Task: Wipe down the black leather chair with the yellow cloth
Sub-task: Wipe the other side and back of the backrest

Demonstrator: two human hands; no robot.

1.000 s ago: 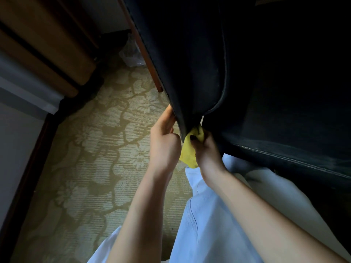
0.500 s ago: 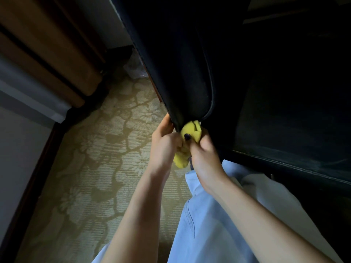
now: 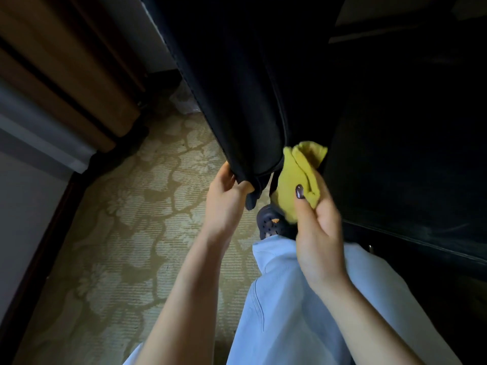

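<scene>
A yellow cloth (image 3: 299, 172), bunched into soft folds, is sitting at the centre of the frame, right at the dark gap between the arm panel (image 3: 237, 101) and the seat (image 3: 411, 180) of a black leather chair (image 3: 263, 61). The right hand (image 3: 316, 227) is gripping the cloth from below, its thumb, the nail painted dark, pressing into the folds and the fingers curling behind them. The hand is slightly blurred, and it is unclear whether the cloth is touching the leather. Just to the left, the left hand (image 3: 225, 198) is clasping the lower corner of the arm panel, with the thumb lying on the near face and the fingers wrapping round the outer edge.

The leather is showing matte and very dark, with a stitched seam running down the panel and a pale line tracing the seat's front edge at right. Open patterned carpet (image 3: 126, 227) is spreading to the left of the chair, bounded by wooden furniture (image 3: 66, 64) in the upper left of the frame. Below the hands, pale blue trousers (image 3: 290, 306) are filling the lower centre, and a dark perforated shoe (image 3: 270, 222) is standing on the carpet under the cloth.
</scene>
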